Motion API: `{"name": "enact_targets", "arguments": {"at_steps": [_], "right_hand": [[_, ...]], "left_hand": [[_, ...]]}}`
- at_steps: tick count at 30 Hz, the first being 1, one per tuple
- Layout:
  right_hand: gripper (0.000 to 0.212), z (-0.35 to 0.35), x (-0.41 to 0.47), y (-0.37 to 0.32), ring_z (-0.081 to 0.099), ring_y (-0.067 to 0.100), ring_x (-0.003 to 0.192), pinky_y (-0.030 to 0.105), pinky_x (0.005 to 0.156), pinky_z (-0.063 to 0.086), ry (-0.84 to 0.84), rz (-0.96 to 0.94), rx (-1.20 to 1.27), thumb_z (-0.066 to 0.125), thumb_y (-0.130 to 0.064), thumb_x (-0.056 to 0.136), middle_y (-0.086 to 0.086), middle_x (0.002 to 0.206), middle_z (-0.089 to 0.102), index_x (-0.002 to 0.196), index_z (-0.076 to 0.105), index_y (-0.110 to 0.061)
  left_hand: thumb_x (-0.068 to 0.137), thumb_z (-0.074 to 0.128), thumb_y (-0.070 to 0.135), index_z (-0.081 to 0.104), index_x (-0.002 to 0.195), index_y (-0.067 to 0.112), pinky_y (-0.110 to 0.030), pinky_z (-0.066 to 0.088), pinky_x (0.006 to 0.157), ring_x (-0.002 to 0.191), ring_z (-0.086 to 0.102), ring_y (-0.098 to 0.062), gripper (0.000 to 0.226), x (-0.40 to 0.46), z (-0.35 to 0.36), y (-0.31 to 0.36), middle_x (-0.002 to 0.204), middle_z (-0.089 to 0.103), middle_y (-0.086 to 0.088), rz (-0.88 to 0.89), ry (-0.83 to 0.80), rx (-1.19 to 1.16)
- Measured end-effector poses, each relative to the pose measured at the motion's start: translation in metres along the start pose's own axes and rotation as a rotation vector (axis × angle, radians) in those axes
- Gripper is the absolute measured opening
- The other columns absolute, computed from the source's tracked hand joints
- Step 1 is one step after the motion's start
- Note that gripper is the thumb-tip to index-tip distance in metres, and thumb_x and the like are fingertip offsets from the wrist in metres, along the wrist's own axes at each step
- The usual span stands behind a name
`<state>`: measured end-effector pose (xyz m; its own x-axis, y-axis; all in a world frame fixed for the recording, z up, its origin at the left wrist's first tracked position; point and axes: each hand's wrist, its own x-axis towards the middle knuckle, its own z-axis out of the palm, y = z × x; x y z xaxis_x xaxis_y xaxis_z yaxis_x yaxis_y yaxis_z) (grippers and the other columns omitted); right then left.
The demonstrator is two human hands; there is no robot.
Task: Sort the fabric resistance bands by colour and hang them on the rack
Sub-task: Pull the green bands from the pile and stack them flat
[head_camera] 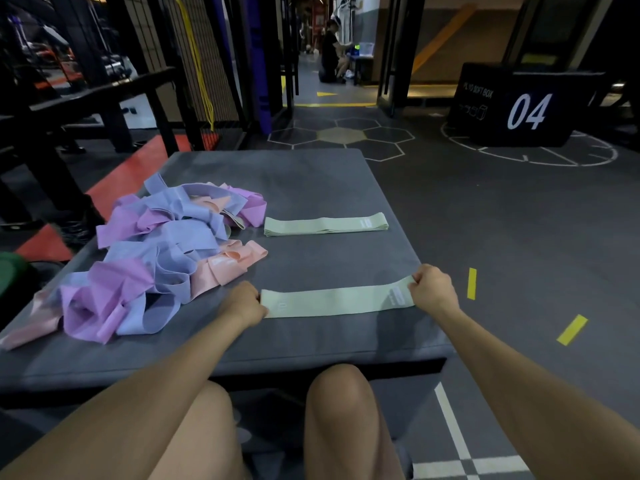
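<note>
A pale green fabric band [332,301] lies flat and stretched out near the front of the grey padded platform [311,181]. My left hand [244,303] grips its left end and my right hand [433,287] grips its right end. Farther back lies a neat stack of flattened pale green bands [325,224]. A tangled heap of purple, blue and pink bands [152,258] covers the platform's left side.
A black plyo soft box marked 04 [519,109] stands on the floor at the back right. Black racks and a bench frame [104,95] are at the left. A person [330,51] crouches in the far corridor. My bare knees are below the platform's front edge.
</note>
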<state>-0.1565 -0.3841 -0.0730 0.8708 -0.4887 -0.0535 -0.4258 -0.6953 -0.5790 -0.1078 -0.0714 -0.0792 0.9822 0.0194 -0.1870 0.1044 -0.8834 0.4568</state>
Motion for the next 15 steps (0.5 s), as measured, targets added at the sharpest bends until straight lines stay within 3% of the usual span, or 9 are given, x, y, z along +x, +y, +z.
{"name": "enact_targets", "arguments": {"at_steps": [2,5,7,11,13,15], "right_hand": [[0.002,-0.004,0.004,-0.001,0.048,0.029,0.080,0.030,0.068,0.039,-0.012,0.009,0.023,0.051,-0.009,0.087,0.010,0.090,0.054,0.087,0.053,-0.008],[0.003,-0.010,0.014,-0.004,0.049,0.026,0.082,0.028,0.071,0.039,-0.004,0.004,0.078,0.057,-0.009,0.086,0.008,0.089,0.056,0.088,0.059,-0.009],[0.007,-0.013,0.022,-0.009,0.052,0.025,0.082,0.027,0.072,0.040,0.006,0.006,0.129,0.061,-0.009,0.084,0.008,0.089,0.058,0.091,0.063,-0.008],[0.013,-0.014,0.045,-0.024,0.054,0.022,0.079,0.024,0.071,0.039,0.041,0.020,0.237,0.064,-0.009,0.083,0.009,0.087,0.060,0.095,0.067,-0.007],[0.015,-0.013,0.060,-0.033,0.055,0.021,0.079,0.025,0.072,0.042,0.081,0.022,0.288,0.065,-0.008,0.082,0.011,0.089,0.064,0.097,0.068,-0.006],[0.014,-0.014,0.076,-0.044,0.055,0.022,0.078,0.026,0.071,0.044,0.117,0.035,0.320,0.064,-0.009,0.083,0.012,0.089,0.063,0.096,0.068,-0.006]], "left_hand": [[0.079,0.065,0.009,0.058,0.071,0.013,-0.025,0.036,0.055,0.072,0.054,-0.022,0.011,0.002,-0.001,0.003,0.079,0.060,-0.006,-0.024,-0.018,-0.062],[0.083,0.064,0.010,0.054,0.068,0.013,-0.025,0.036,0.069,0.078,0.052,-0.022,0.018,0.013,-0.003,0.009,0.085,0.059,-0.009,-0.057,-0.006,-0.254],[0.085,0.063,0.009,0.051,0.067,0.012,-0.026,0.035,0.070,0.077,0.049,-0.021,0.021,0.021,-0.010,0.016,0.084,0.056,-0.011,-0.054,0.019,-0.342],[0.082,0.064,0.009,0.050,0.064,0.013,-0.037,0.050,0.078,0.076,0.050,-0.023,0.023,0.050,-0.028,0.033,0.082,0.055,-0.012,-0.035,0.127,-0.453],[0.076,0.067,0.013,0.052,0.063,0.012,-0.033,0.052,0.076,0.074,0.057,-0.026,0.020,0.065,-0.035,0.042,0.084,0.062,-0.015,-0.052,0.176,-0.486],[0.077,0.064,0.009,0.049,0.060,0.011,-0.022,0.048,0.061,0.067,0.060,-0.020,0.023,0.081,-0.041,0.049,0.083,0.064,-0.018,-0.055,0.220,-0.501]]}}
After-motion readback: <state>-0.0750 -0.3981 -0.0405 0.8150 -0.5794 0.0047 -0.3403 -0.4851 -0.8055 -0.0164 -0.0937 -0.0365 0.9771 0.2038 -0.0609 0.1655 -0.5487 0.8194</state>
